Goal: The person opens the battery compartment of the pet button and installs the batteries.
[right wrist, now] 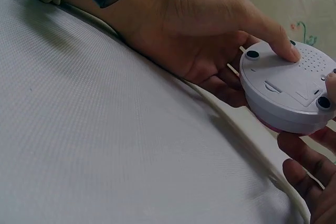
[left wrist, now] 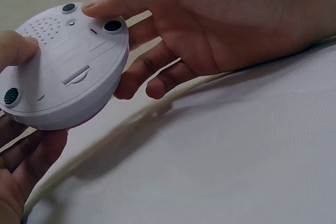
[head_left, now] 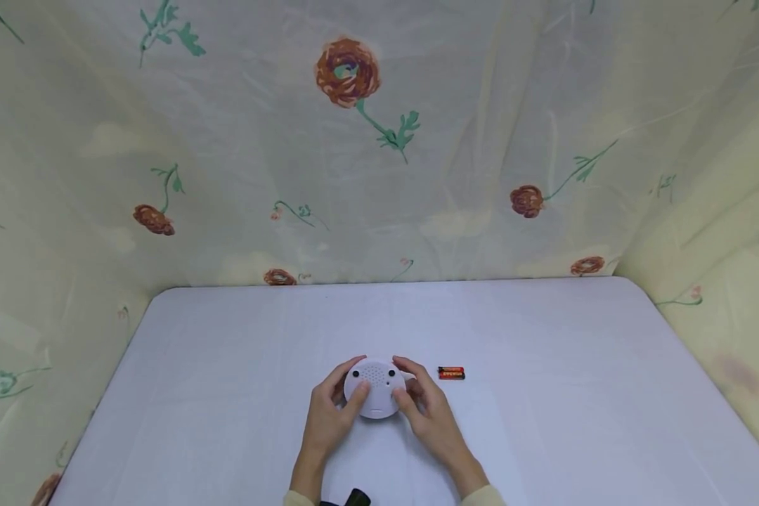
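A round white plastic device is held up between both hands, its underside facing up. This face has a patch of small speaker holes, dark round rubber feet and a battery cover with a slotted latch. A pinkish rim shows below it in the wrist views. My left hand grips the left edge, thumb on the face near the holes and fingers underneath. Around the right edge, my right hand holds the device, its thumb on the face beside a foot. Some fingers are hidden beneath the device.
Two red-and-black batteries lie side by side on the white table, right of the device. Flower-patterned curtains stand behind the table and along its sides. A black object shows by the left wrist.
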A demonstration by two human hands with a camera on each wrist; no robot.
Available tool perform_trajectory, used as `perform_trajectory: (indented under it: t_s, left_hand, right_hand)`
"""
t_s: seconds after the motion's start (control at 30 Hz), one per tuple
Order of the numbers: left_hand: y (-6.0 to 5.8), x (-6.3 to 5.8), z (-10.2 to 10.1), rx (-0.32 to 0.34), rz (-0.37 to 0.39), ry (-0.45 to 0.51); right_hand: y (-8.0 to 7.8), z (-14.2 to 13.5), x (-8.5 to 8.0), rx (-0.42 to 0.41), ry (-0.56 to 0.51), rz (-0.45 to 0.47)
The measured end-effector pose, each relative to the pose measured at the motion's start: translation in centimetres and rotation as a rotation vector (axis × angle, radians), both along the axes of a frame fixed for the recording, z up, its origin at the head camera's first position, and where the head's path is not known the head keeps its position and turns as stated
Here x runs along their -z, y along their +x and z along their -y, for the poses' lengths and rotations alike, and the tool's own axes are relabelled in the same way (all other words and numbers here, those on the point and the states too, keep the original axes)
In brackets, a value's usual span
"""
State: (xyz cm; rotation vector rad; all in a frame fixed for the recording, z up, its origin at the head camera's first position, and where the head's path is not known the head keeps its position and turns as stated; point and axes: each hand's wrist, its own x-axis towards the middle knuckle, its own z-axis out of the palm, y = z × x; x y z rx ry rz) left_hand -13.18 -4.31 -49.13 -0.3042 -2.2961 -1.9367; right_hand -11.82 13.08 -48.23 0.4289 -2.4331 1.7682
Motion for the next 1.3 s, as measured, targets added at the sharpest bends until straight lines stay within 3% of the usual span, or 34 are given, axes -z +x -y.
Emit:
perform_trajectory:
  t_s: [0.17,0.23,0.43,0.67,0.9,1.1,1.3]
  left_hand:
    - [-0.6,2.1,-0.1,0.004,0.041,0.003]
    - [-0.7,2.4,0.0,0.016,0.040,-0.020]
    - [-0.7,2.6,0.2,0.073,0.025,-0.145]
    - [-0.4,2.7,0.2,0.139,0.044,-0.199]
    - [-0.6,2.9,0.0,0.102,0.034,-0.247]
    - [-0.8,3.0,-0.1,0.069,0.018,-0.297]
    - [-0.7,3.1,-0.3,0.050,0.028,-0.333]
  right_hand:
    - [0.0,-0.1,0.1,-0.031,-0.036,0.007]
    - [-0.1,-0.2,0.2,-0.034,-0.047,-0.001]
    - [-0.2,-0.3,0.2,-0.007,-0.068,-0.015]
    - [-0.1,-0.3,0.2,0.020,-0.063,0.028]
    - [-0.4,-0.2,0.8,0.041,-0.058,0.014]
    - [-1.1,-0.2,2.8,0.151,0.043,-0.053]
    - [-0.8,-0.2,2.9,0.188,0.196,-0.243]
